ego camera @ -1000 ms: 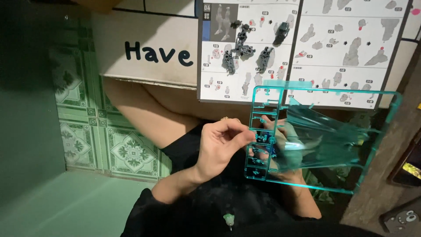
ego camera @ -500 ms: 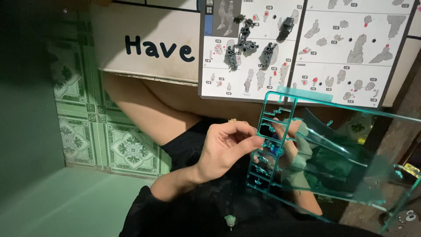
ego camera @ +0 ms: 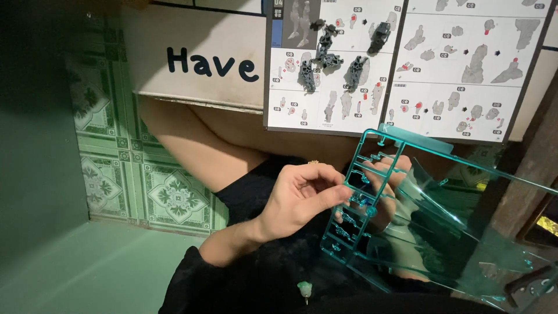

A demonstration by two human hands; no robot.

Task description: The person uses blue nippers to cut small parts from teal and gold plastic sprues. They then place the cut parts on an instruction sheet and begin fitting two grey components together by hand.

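A clear teal plastic parts frame with small pieces on its bars and large translucent panels is held over my lap. My left hand comes in from the lower left, and its thumb and fingertips pinch a small piece on the frame's left side. My right hand is behind the frame, seen through the plastic, gripping it from the back. The frame tilts away toward the lower right.
A printed assembly sheet with grey part drawings lies ahead, next to a white box with black lettering. My bare leg crosses green patterned floor tiles. A small green pendant hangs over my black clothing.
The teal frame has turned from facing me flat to tilting away toward the lower right. My left hand stays pinched at its left side.
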